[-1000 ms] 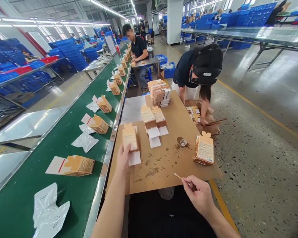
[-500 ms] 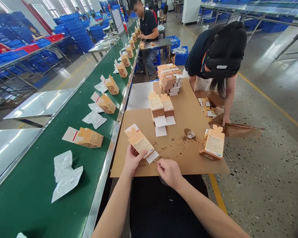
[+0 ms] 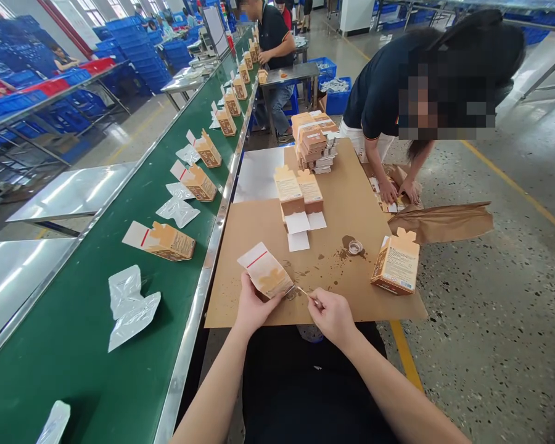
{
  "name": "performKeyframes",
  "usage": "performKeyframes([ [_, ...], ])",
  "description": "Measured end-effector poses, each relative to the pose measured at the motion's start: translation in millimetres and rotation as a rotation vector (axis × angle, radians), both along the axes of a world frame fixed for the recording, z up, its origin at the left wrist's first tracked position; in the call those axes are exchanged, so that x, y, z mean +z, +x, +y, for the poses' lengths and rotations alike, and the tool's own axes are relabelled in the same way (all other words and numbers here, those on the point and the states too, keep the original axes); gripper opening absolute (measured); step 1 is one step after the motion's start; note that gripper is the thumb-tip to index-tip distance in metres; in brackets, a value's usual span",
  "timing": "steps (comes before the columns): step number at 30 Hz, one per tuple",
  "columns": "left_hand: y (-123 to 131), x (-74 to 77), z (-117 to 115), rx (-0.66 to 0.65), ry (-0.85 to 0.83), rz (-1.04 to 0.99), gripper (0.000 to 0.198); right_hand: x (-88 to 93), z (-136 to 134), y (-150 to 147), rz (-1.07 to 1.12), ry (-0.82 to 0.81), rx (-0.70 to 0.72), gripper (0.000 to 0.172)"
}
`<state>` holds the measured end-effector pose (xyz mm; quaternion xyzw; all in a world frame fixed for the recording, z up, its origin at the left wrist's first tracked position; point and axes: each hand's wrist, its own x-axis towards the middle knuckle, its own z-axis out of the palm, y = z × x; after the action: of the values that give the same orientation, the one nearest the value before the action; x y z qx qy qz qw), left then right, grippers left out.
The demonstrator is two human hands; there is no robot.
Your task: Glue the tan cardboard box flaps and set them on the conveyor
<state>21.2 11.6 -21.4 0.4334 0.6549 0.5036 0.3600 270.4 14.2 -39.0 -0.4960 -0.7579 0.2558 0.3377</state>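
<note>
Folded carton point(image 3: 264, 270) tilted in my left hand point(image 3: 255, 305), fingers closed narrow around its lower end, just over the near edge of the kraft sheet point(image 3: 351, 302), white flap with its red stripe pointing far left! My right hand point(image 3: 333, 317) pinched a thin wooden swab point(image 3: 303, 291), its tip just beside the carton's corner. Farther along the sheet, two upright cartons point(image 3: 296, 194) stood in front of a stacked bundle point(image 3: 312, 139), and a lone carton point(image 3: 395, 262) sat right, near a small cap point(image 3: 354, 247) in a brown spill. Left, the green conveyor belt point(image 3: 83, 345) carried cartons and foil pouches point(image 3: 132, 307); far right, a co-worker's hands point(image 3: 399, 191) rested on loose cartons.
</note>
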Motion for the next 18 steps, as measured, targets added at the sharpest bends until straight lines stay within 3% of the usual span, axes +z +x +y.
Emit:
performKeyframes([
  [6, 4, 0.0, -13, -0.023, -0.007, 0.149, 0.077, 7.0, -29, 25, 0.172, -0.066, -0.117, 0.035],
  [10, 6, 6.3, -10, -0.002, -0.048, 0.213, 0.072, 12.1, -31, 27, 0.261, -0.132, -0.132, 0.044],
  [14, -28, 14.0, -11, 0.24, -0.042, 0.311, 0.071, 11.0, -30, 43, 0.335, -0.151, -0.168, 0.05],
  [18, -107, 27.1, -39, 0.634, -0.095, 0.34, 0.083, 2.7, -30, 72, 0.333, -0.166, -0.163, 0.052],
])
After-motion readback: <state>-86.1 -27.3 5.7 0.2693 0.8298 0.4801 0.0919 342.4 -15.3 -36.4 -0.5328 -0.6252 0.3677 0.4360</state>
